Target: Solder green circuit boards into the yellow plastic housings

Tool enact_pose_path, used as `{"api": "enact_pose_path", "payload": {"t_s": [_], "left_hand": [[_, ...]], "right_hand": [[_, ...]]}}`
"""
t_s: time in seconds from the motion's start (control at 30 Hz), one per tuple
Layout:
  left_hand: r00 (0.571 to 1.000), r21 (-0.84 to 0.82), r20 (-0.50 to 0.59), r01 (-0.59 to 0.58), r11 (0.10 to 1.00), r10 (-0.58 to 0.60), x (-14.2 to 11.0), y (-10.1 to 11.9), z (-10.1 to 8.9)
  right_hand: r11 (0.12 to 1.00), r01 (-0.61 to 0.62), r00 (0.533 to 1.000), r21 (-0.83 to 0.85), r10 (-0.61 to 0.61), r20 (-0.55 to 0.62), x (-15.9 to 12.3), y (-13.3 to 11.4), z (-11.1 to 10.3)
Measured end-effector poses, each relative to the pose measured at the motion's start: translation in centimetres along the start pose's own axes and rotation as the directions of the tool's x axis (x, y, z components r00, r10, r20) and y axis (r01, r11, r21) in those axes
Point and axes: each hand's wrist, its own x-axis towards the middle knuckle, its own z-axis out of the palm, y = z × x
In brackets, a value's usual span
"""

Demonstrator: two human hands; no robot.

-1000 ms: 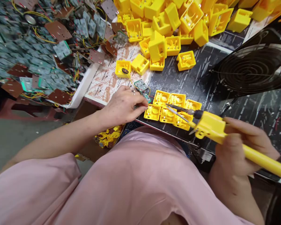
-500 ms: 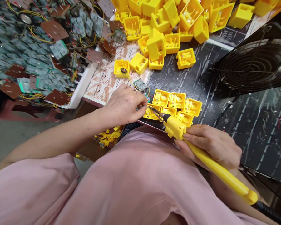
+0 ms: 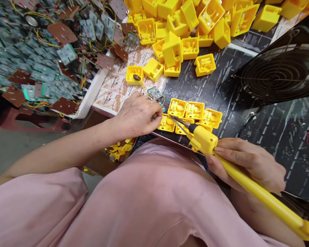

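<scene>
A small green circuit board (image 3: 155,92) lies just beyond the left hand's (image 3: 136,115) fingertips, pinched narrow on something too small to tell. The right hand's (image 3: 247,164) fingers wrap a yellow soldering iron (image 3: 257,188). Many open yellow plastic housings (image 3: 190,48) lie heaped beyond.

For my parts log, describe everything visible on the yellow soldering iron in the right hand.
The soldering iron has a long yellow tubular handle, apparently plastic, ending in a rounded cap, a chunkier yellow block near the front, then a short black collar and a thin metal tip. It lies tilted in the right hand, tip angled toward the left hand above yellow plastic housings; whether the tip touches anything cannot be told.
</scene>
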Motion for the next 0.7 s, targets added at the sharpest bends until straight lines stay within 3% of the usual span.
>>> {"api": "enact_pose_path", "payload": {"t_s": [0.1,0.17,0.3,0.43,0.57,0.7], "left_hand": [[1.0,0.044,0.011,-0.016,0.999,0.016,-0.5,-0.2,-0.3],[0.998,0.1,-0.021,-0.062,0.993,0.065,-1.4,-0.5,-0.5],[0.948,0.248,-0.258,-0.12,0.961,0.185,-3.1,-0.7,0.0],[0.873,0.264,-0.437,-0.106,0.959,0.217,-3.3,-0.6,1.3],[0.858,0.13,-0.472,-0.158,0.979,0.201,-2.8,-0.8,2.0],[0.887,0.129,-0.385,-0.223,0.966,0.256,-2.9,-1.1,1.6]], "right_hand": [[0.985,0.166,0.986,0.053,-0.167,0.02,0.6,-0.5,0.1],[0.989,0.148,0.988,0.026,-0.147,-0.043,0.5,-0.6,0.1],[1.0,0.014,0.987,0.0,-0.014,-0.16,0.0,-0.8,0.1],[0.985,0.107,0.99,0.137,-0.092,-0.11,0.1,-1.1,0.3],[0.992,0.042,0.994,0.118,-0.03,-0.106,-0.2,-1.0,0.1],[0.996,0.075,0.993,0.044,-0.07,-0.09,-0.3,-0.5,-0.7]]}}
